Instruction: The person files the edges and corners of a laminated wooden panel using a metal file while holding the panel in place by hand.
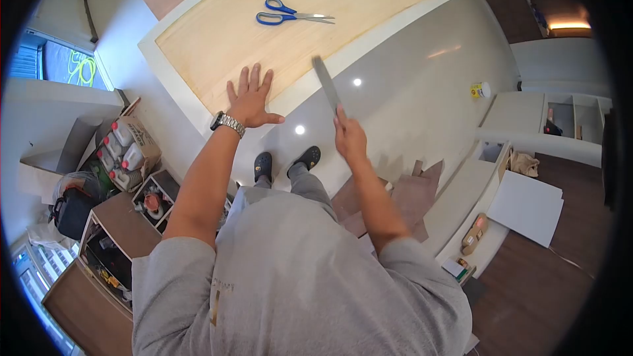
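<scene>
My right hand (pixel 350 137) is closed round one end of a long, flat grey metal file (pixel 326 82), slightly blurred. The file's far end lies over the pale border at the near edge of the board. Fingers spread, my left hand (pixel 249 100) rests flat on the near left corner of the board (pixel 217 39), which has a light wood-coloured face and a white margin. A metal watch (pixel 228 123) is on that wrist. Farther in on the board lies a pair of scissors (pixel 283 14) with blue handles, blades pointing right.
Brownish sheet offcuts (pixel 419 191) lie on the glossy floor by my right side. To the left stand a carton of white jugs (pixel 125 148) and an open wooden cabinet (pixel 125 217). A yellow-and-white tub (pixel 480 89), low white units and a white panel (pixel 526 206) are at the right.
</scene>
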A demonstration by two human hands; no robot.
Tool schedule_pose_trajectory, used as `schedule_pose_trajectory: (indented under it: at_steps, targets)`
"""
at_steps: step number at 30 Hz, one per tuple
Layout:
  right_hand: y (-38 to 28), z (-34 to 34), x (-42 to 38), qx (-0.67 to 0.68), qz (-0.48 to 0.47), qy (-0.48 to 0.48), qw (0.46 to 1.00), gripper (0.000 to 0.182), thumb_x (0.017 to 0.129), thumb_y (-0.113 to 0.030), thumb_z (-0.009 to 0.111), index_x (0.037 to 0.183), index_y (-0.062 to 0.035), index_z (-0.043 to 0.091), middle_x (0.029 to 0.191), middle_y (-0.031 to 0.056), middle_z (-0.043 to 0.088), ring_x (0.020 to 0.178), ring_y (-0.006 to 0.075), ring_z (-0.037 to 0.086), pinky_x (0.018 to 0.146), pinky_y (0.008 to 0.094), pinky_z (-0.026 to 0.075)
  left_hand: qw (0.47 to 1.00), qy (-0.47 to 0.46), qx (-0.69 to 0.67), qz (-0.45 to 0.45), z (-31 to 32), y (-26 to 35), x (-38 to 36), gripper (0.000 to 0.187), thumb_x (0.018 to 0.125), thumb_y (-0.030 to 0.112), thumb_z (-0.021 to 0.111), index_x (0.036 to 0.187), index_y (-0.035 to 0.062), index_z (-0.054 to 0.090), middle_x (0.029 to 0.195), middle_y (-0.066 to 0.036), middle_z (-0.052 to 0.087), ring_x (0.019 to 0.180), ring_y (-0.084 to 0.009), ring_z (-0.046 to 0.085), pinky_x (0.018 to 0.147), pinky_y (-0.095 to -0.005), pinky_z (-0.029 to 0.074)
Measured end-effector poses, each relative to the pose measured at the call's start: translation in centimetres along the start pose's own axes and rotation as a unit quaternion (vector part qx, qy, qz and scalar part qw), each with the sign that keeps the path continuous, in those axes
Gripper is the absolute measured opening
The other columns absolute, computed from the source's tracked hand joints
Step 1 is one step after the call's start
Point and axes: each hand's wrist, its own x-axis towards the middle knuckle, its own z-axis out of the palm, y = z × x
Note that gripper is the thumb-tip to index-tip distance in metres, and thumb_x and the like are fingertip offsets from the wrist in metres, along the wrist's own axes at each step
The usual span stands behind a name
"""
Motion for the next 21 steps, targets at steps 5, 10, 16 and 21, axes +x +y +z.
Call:
schedule_pose_trajectory:
  at_steps: [5, 10, 16, 21]
  targets:
    - [-1.8, -0.8, 7.2, -0.031, -0.003, 0.012, 0.999, 0.039, 0.101, -0.031, 0.057, 0.14, -0.0256, 0.059, 0.084, 0.0208, 0.061, 0.078, 0.0411, 0.063, 0.073, 0.0499, 0.052, 1.0, 0.0, 0.007, 0.002, 0.3, -0.1, 0.0, 0.136, 0.063, 0.076, 0.077, 0.164, 0.0203, 0.006, 0.17, -0.017, -0.006, 0.155, -0.0402, -0.01, 0.116, -0.0713, 0.002]
    - [-0.6, -0.1, -0.8, -0.008, 0.003, -0.003, 1.0, 0.039, 0.102, -0.031, 0.055, 0.14, -0.0264, 0.059, 0.084, 0.0204, 0.061, 0.079, 0.0406, 0.063, 0.073, 0.0495, 0.052, 1.0, 0.012, -0.003, 0.002, 0.3, -0.3, 0.3, 0.136, 0.063, 0.076, 0.077, 0.164, 0.0205, 0.006, 0.17, -0.017, -0.006, 0.155, -0.0402, -0.01, 0.116, -0.0708, 0.002]
    - [-1.5, 1.0, 6.1, -0.007, -0.029, 0.034, 0.999, 0.036, 0.101, -0.031, 0.056, 0.136, -0.0258, 0.062, 0.082, 0.0198, 0.06, 0.076, 0.0404, 0.063, 0.069, 0.0515, 0.051, 1.0, 0.007, -0.007, 0.002, 0.5, -0.2, 0.0, 0.136, 0.063, 0.076, 0.078, 0.164, 0.0208, 0.005, 0.17, -0.017, -0.006, 0.155, -0.0401, -0.01, 0.116, -0.0711, 0.0]
    - [-1.0, 0.6, 4.1, -0.032, -0.028, 0.034, 0.999, 0.036, 0.1, -0.031, 0.056, 0.135, -0.0253, 0.062, 0.081, 0.02, 0.06, 0.076, 0.0412, 0.063, 0.069, 0.0526, 0.051, 1.0, -0.001, 0.006, 0.0, 0.3, -0.1, 0.3, 0.136, 0.063, 0.075, 0.078, 0.164, 0.0208, 0.005, 0.17, -0.017, -0.007, 0.155, -0.0401, -0.011, 0.116, -0.0712, 0.0]
